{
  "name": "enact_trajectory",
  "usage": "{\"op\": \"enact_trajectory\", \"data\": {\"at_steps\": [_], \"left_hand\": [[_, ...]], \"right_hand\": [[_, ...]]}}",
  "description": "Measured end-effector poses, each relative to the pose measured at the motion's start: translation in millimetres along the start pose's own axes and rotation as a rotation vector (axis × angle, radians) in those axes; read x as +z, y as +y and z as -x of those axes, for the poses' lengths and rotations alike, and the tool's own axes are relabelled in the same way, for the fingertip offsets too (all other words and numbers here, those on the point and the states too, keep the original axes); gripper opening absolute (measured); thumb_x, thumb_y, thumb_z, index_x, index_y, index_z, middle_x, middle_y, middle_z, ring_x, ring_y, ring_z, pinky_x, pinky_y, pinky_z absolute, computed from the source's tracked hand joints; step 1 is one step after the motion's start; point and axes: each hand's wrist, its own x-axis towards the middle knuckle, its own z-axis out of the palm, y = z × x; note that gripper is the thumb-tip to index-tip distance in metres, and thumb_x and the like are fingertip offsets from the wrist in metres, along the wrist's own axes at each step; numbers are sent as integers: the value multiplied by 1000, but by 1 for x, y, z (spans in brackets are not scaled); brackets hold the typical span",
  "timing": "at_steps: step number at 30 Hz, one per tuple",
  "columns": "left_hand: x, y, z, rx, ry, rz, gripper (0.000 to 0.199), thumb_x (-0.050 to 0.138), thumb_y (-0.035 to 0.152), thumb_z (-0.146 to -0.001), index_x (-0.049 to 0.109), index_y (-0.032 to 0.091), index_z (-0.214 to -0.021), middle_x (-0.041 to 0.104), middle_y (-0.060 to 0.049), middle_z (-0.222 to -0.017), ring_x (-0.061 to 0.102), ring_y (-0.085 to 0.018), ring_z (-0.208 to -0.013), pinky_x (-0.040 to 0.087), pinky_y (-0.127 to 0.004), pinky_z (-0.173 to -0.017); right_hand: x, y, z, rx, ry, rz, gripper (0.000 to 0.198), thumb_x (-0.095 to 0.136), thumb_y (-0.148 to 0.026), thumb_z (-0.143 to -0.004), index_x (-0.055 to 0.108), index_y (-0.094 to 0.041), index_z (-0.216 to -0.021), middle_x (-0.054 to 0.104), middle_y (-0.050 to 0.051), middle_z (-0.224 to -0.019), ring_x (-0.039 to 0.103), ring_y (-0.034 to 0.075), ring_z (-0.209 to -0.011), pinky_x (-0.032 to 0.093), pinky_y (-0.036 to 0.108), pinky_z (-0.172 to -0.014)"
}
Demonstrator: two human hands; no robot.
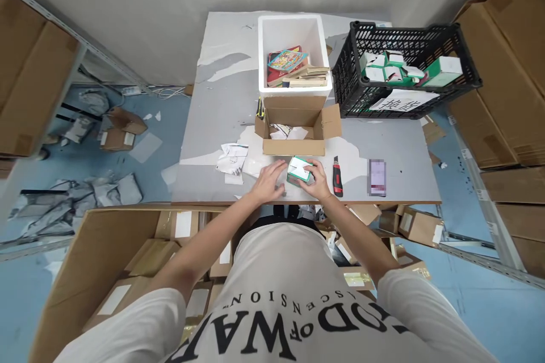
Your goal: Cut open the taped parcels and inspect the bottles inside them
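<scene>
A small green-and-white carton (298, 169) rests on the table near its front edge. My right hand (318, 182) grips its right side, fingers over the top and edge. To the left of the carton is my left hand (268, 182), its fingers apart and holding nothing. Just behind the carton stands an open cardboard box (293, 147) with its flaps out and crumpled white paper (289, 132) inside. A red-and-black utility knife (337, 177) lies to the right of my right hand.
A phone-like flat thing (377, 177), blurred, lies further right. Torn paper (233, 159) is at the left. Behind stand a white foam box (293, 91) of books and a black crate (353, 76) of green-and-white cartons. A large carton (106, 232) of parcels stands below the table.
</scene>
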Motion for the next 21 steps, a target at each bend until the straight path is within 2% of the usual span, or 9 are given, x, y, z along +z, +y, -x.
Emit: {"op": "enact_trajectory", "data": {"at_steps": [3,6,10,13,14,16,18,21], "left_hand": [[25,13,7,-50,148,181,54,53,32,-87,41,17,-137,50,-17,-137,47,-26,-129,41,-43,-107],[38,23,4,-105,248,244,52,58,36,-86,45,16,-132,47,-18,-135,46,-27,-129,41,-45,-107],[38,29,-1,-121,267,284,36,60,36,-86,57,18,-117,48,-15,-130,46,-26,-126,40,-47,-107],[35,30,-6,-190,271,377,23,57,36,-87,63,19,-101,52,-13,-121,52,-24,-119,46,-42,-100],[34,30,-8,-223,277,413,21,53,36,-89,65,19,-94,54,-12,-117,54,-22,-115,48,-40,-97],[34,29,-13,-291,297,468,32,45,37,-94,67,19,-81,57,-9,-105,59,-20,-104,51,-37,-91],[34,27,-18,-349,307,475,39,45,38,-93,66,18,-68,58,-7,-91,61,-18,-92,52,-37,-87],[32,22,-21,-339,266,416,25,68,40,-79,66,18,-65,57,-4,-84,61,-18,-82,53,-35,-79]], "right_hand": [[12,0,5,60,-17,42,33,68,-30,-74,52,-21,-102,50,16,-121,51,29,-121,46,47,-98],[12,-1,8,75,-36,28,38,67,-33,-75,50,-20,-106,48,18,-125,49,28,-123,45,46,-100],[-5,-3,9,12,-128,-61,43,65,-37,-78,50,-19,-114,48,19,-131,50,28,-124,45,45,-100],[-19,-5,7,26,-139,-70,35,58,-37,-83,54,-19,-113,52,18,-132,54,26,-120,47,44,-96],[-23,-6,5,36,-115,-56,32,56,-37,-84,56,-19,-111,54,18,-129,55,26,-118,47,43,-96],[-27,-10,1,57,-74,-18,27,52,-37,-86,59,-19,-105,60,16,-121,59,25,-112,48,41,-95],[-27,-14,-5,116,-58,15,25,46,-37,-89,61,-20,-101,66,13,-110,63,23,-102,49,38,-90],[-22,-18,-16,343,0,65,30,37,-35,-93,60,-20,-105,70,9,-94,65,22,-85,50,35,-79]]}}
